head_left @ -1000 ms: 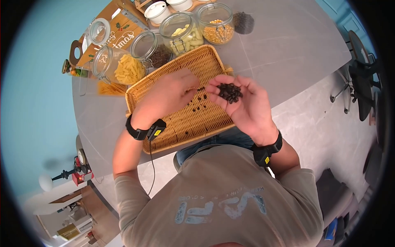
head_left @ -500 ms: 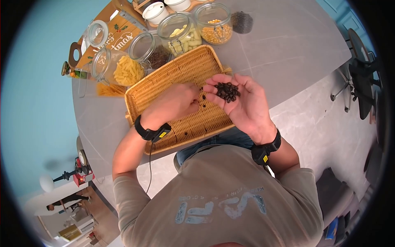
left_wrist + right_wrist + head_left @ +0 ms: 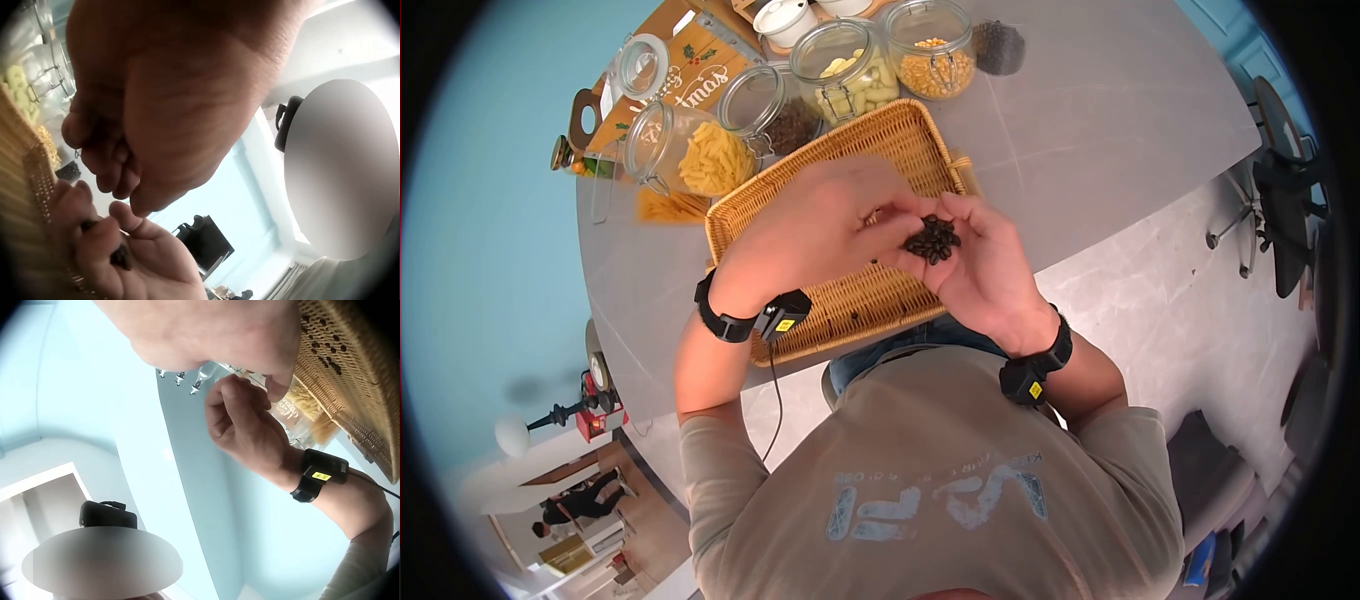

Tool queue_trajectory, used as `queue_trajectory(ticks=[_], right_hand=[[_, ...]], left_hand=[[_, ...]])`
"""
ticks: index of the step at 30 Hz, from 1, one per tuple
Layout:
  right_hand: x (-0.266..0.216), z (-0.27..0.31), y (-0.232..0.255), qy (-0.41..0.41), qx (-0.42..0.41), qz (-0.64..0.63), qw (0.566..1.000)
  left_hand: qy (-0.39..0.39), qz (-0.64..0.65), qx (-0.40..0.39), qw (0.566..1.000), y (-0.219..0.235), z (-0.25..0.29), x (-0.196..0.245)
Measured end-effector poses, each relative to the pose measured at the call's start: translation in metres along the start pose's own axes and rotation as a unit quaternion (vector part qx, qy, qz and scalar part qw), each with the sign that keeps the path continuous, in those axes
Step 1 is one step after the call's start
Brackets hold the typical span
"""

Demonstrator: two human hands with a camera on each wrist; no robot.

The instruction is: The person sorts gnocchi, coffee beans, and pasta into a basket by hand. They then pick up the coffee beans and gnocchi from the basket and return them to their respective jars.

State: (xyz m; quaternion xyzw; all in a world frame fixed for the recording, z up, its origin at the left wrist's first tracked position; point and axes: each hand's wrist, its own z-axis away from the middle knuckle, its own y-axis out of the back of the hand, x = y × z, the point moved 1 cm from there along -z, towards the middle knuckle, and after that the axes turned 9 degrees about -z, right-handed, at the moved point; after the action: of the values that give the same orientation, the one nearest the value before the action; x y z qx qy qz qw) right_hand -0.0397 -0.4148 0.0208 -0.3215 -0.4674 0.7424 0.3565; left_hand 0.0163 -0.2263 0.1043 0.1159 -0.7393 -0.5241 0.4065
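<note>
My right hand (image 3: pixel 990 262) is palm up, its fingers curled up around a small heap of dark coffee beans (image 3: pixel 932 240). Over the edge of that palm hangs my left hand (image 3: pixel 830 225), back upward, fingertips right at the heap. Its fingers (image 3: pixel 109 165) are curled in; I cannot tell whether a bean is between them. Both hands are above a woven wicker basket (image 3: pixel 840 335). More coffee beans (image 3: pixel 325 345) lie scattered on the basket's bottom in the right wrist view; the hands cover most of them in the head view.
Behind the basket stand glass jars of pasta (image 3: pixel 715 160), dark beans (image 3: pixel 790 125), pale green pieces (image 3: pixel 855 98) and corn kernels (image 3: pixel 935 72). A dark mesh object (image 3: pixel 1000 48) sits right of them. White lidded pots (image 3: pixel 785 22) are farther back. A cable (image 3: pixel 775 410) hangs from the left wrist.
My left hand dipped low over the basket bottom, then rose and moved right to the right palm. The right hand has shifted slightly left, still holding the beans.
</note>
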Motion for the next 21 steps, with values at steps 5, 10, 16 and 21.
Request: queue_trajectory(ticks=[5,10,16,21], right_hand=[[-0.019,0.011,0.000,0.034,-0.010,-0.003,0.999],[-0.035,0.009,-0.002,0.065,-0.016,-0.019,0.998],[-0.029,0.006,0.002,0.052,-0.014,-0.017,0.998],[-0.025,0.005,0.001,0.050,0.001,-0.008,0.999]], left_hand=[[0.091,-0.023,-0.023,0.995,-0.001,0.003,-0.021],[0.007,-0.108,-0.089,0.990,-0.040,0.006,-0.036],[0.036,-0.116,-0.146,0.982,-0.070,0.009,-0.044],[0.052,-0.105,-0.124,0.985,-0.048,0.005,-0.045]])
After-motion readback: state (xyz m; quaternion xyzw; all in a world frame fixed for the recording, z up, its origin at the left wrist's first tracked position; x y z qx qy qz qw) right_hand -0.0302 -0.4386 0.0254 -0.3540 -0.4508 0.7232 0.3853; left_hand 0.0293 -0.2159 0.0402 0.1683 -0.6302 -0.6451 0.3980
